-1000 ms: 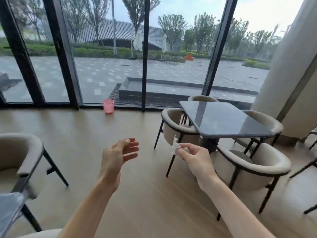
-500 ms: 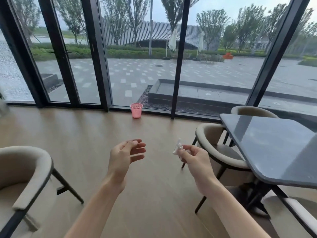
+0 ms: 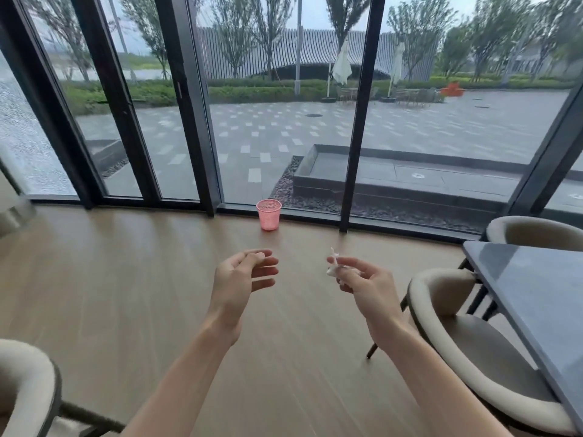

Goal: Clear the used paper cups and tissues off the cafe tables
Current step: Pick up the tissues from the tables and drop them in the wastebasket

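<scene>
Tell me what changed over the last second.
The view swung left and closed in: the pink bin now sits near centre and larger, and the table has slid to the right edge. Nothing was picked up or dropped. The right hand still pinches the tissue; the left hand stays open.

Right hand [image 3: 366, 287] pinches tissue [image 3: 333, 264]; pink basket [image 3: 268, 214] ahead.

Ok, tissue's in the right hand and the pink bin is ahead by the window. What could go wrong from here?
1. The right hand only pinches the tissue at the fingertips, so it could slip out on the way.
2. The pink mesh bin looks small and light; a toss from here would likely miss or tip it. Walk up and drop it in.
3. The chair beside the grey table sits close on the right; it could catch a leg.
</scene>
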`<action>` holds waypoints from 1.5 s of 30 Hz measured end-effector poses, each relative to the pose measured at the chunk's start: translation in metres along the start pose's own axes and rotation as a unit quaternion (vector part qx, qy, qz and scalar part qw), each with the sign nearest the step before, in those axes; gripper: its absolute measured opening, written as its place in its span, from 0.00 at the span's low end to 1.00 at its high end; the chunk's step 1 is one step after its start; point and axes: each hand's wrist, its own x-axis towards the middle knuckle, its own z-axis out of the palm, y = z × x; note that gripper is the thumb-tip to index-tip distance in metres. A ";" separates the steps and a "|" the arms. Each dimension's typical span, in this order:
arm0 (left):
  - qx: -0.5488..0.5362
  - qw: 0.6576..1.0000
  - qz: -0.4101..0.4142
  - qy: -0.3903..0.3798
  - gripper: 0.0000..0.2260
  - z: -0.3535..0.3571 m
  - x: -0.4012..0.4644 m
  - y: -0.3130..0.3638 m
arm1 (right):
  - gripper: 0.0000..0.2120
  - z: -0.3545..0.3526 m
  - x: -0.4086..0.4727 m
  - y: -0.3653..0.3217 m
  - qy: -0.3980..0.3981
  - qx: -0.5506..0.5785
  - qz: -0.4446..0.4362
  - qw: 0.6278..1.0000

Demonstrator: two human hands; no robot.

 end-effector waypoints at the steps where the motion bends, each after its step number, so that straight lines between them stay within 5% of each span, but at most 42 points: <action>1: 0.001 1.000 -0.001 0.003 0.10 0.003 0.021 -0.004 | 0.07 0.004 0.024 0.004 0.000 0.002 0.000 1.000; 20: 0.022 0.993 0.006 0.119 0.09 0.018 0.476 0.006 | 0.06 0.189 0.502 0.001 -0.071 0.057 -0.034 0.995; 30: 0.003 0.997 -0.018 0.079 0.09 -0.006 0.766 -0.002 | 0.03 0.319 0.741 0.049 -0.045 0.050 0.040 0.997; 37: 0.023 0.998 -0.046 0.048 0.09 -0.005 0.926 0.008 | 0.15 0.392 0.874 0.050 -0.034 0.093 0.055 0.994; 45: 0.047 0.993 -0.096 0.049 0.09 -0.011 1.106 -0.032 | 0.04 0.454 1.039 0.122 0.019 0.084 0.102 0.991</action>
